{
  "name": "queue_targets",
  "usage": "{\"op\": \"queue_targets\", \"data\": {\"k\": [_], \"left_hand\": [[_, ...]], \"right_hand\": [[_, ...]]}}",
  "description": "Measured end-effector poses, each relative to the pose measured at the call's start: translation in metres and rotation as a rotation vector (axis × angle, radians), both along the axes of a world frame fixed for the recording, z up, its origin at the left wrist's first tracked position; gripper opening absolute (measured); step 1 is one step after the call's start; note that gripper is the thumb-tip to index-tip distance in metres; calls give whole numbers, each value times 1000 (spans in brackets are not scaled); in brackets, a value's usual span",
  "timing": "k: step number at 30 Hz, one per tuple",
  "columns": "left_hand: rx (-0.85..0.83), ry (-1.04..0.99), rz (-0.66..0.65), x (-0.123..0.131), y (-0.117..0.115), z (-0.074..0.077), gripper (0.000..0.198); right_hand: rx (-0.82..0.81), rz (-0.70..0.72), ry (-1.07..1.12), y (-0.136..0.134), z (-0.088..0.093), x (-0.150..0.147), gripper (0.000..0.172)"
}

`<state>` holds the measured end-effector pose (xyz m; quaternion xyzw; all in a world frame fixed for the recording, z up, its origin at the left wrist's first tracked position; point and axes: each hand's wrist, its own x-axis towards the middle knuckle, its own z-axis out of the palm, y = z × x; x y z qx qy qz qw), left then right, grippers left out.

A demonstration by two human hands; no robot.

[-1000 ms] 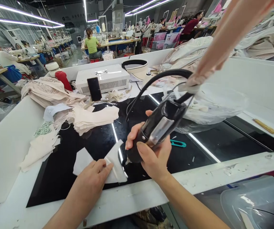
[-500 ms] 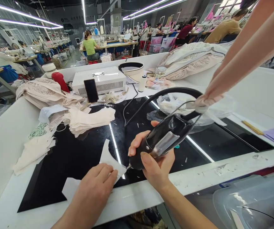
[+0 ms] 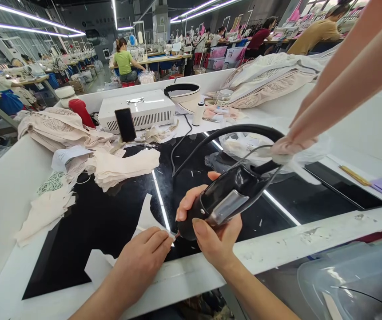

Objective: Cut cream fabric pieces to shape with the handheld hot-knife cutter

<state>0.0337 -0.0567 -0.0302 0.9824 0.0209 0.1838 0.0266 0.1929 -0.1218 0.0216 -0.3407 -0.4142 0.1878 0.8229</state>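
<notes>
In my right hand (image 3: 216, 231) is a black corded hand tool (image 3: 224, 195) with a silver plate on its side, tilted so its thin tip points down and left. The fingers wrap round its lower body. A curved white fabric piece (image 3: 147, 215) lies on the black glossy panel (image 3: 117, 222). My left hand (image 3: 144, 262) is closed on its near edge, fingers together, right beside the tool's tip. Another white piece (image 3: 98, 266) shows left of that hand, partly under it. A stretched pinkish strap (image 3: 340, 84) comes down from the upper right to the tool's cable end.
Stacked cream fabric pieces (image 3: 124, 166) lie to the left. Behind stand a phone (image 3: 125, 125), a white vented box (image 3: 139, 111) and a thread spool (image 3: 198, 114). A plastic bag (image 3: 251, 144) lies behind the tool; a yellow knife (image 3: 354, 175) is at right. People sit at sewing tables beyond.
My left hand has shifted slightly right along the white piece, its fingertips now closer to the tool's tip. The piece has moved a little left. The tool has shifted slightly left and down.
</notes>
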Motion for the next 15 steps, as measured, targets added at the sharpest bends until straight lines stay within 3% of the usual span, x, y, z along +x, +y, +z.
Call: {"op": "queue_targets", "data": {"k": [7,15], "left_hand": [[-23,13,41,-6,0,-4,31],[-65,11,49,-8,-3,0,29]], "right_hand": [[4,-5,-4,-1,1,-1,56],[-21,-33,-17,-3,1,-2,55]]}}
